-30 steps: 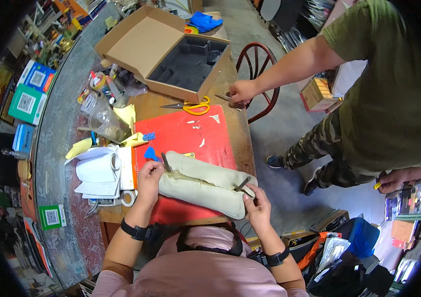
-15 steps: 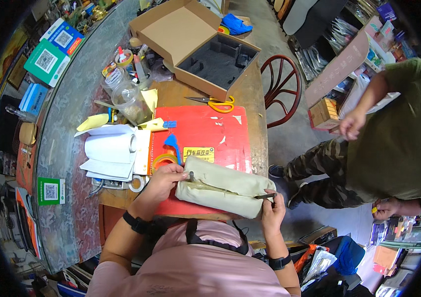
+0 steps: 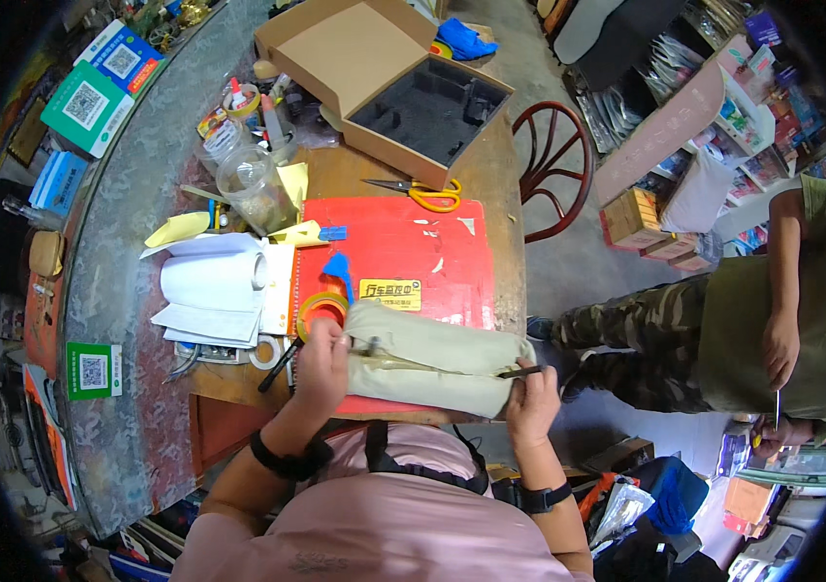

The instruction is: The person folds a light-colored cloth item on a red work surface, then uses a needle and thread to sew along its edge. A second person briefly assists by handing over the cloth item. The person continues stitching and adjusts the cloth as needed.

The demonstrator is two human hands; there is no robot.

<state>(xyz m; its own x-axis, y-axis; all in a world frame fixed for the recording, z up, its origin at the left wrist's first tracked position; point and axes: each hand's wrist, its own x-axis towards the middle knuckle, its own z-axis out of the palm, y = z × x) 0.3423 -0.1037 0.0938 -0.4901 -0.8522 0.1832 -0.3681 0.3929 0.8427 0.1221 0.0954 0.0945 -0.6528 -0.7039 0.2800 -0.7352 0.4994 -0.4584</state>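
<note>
A pale grey-green fabric bundle [image 3: 432,344] lies over the red mat [image 3: 442,242] at the table's front, with a long lengthwise opening and a dark rod near each end. My left hand [image 3: 321,369] grips the bundle's left end, fingers closed, beside a roll of yellow tape [image 3: 319,303]. My right hand [image 3: 533,403] grips the right end, its thumb and fingers closed at the dark rod [image 3: 521,371] there.
An open cardboard box [image 3: 329,44], yellow scissors [image 3: 432,199], jars [image 3: 255,189] and papers [image 3: 199,272] occupy the table [image 3: 495,194]. A co-worker [image 3: 772,330] stands right, holding a thin tool. A chair [image 3: 568,179] stands beside the table; shelving [image 3: 675,126] is behind.
My hands and the bundle have shifted rightward in view since a second ago. The co-worker's arm has drawn back from the table and dropped to their side, farther right.
</note>
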